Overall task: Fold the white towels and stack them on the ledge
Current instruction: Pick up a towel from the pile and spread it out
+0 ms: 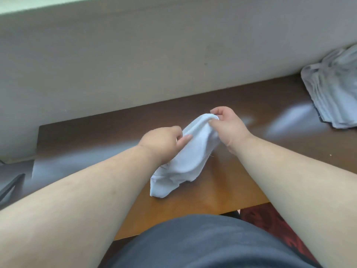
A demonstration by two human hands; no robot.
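A crumpled white towel [185,157] hangs over the middle of the brown wooden table [260,120], its lower end resting on the surface. My left hand [164,144] pinches one edge of it from the left. My right hand [226,128] grips the upper edge between thumb and fingers. A heap of several more white towels [334,89] lies at the far right of the table against the wall. The pale ledge [48,4] runs along the top of the view, above the wall.
A grey-white wall [135,64] rises right behind the table. A dark object [9,186] sticks in at the left edge. My dark shirt [202,242] fills the bottom, with a red patterned floor [270,223] at the lower right.
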